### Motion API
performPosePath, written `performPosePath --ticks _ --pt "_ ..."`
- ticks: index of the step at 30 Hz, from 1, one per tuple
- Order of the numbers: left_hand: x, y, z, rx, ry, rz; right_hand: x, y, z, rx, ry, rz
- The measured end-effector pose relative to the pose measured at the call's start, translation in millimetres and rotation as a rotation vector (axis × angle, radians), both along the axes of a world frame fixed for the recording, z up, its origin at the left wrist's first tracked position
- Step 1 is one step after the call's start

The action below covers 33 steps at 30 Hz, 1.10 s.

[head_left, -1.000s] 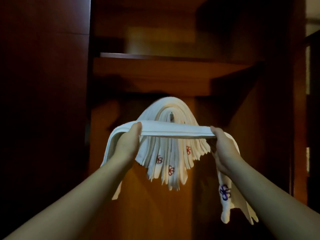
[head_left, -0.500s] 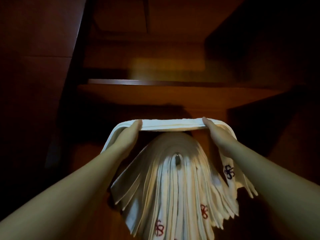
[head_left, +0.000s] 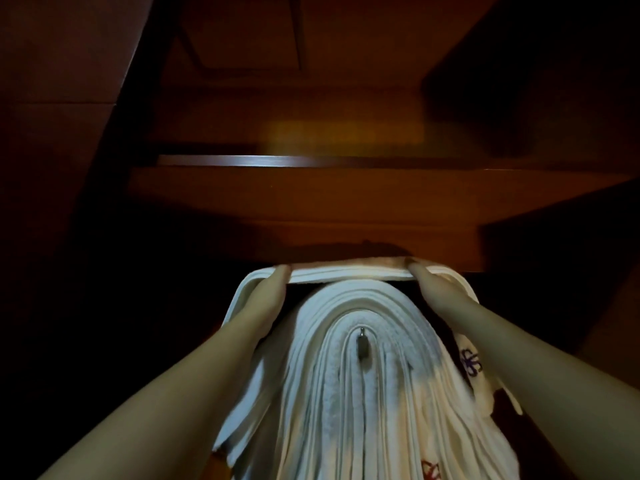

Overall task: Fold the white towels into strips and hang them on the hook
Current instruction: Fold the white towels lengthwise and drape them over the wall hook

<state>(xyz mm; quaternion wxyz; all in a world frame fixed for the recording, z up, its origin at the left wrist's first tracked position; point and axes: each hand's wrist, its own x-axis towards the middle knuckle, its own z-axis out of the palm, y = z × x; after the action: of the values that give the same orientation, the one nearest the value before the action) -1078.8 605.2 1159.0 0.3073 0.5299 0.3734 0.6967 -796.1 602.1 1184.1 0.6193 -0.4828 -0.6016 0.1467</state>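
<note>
Wooden shelf (head_left: 311, 202) in dim closet, both hands (head_left: 266, 299) (head_left: 440, 292) apparently gripping folded towel (head_left: 346, 271) above hooked stack (head_left: 346, 393).

Two hands (head_left: 266, 299) (head_left: 436, 292), one hook (head_left: 362, 346), one held towel (head_left: 349, 271), many hung towels (head_left: 349, 403).

Both arms reach forward and upward, bare from the elbow, roughly parallel to each other. The left hand (head_left: 268, 294) and the right hand (head_left: 434, 289) are raised to the same height, apart from each other, each with fingers curled round an end of the folded towel strip (head_left: 346, 271).
</note>
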Motion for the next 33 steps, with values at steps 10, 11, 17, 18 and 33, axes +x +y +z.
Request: performPosePath --ticks 10,11,17,18,33 --pt "22.6 3.9 -32.8 -0.085 -0.045 -0.151 -0.2 13.3 -39.4 -0.041 0.287 0.209" --pt "23.7 3.0 -34.9 -0.088 -0.072 -0.174 -0.6 12.8 -41.5 -0.046 0.347 0.235" --pt "18.1 4.6 -44.0 -0.111 -0.385 -0.301 6.1 13.3 -48.1 -0.093 0.683 0.322" --pt "16.8 4.8 -43.5 -0.113 -0.405 -0.279 7.6 13.9 -47.2 -0.095 0.700 0.314" --pt "18.0 4.1 -67.6 -0.184 -0.300 -0.120 13.6 12.0 -72.0 -0.146 0.477 0.093"
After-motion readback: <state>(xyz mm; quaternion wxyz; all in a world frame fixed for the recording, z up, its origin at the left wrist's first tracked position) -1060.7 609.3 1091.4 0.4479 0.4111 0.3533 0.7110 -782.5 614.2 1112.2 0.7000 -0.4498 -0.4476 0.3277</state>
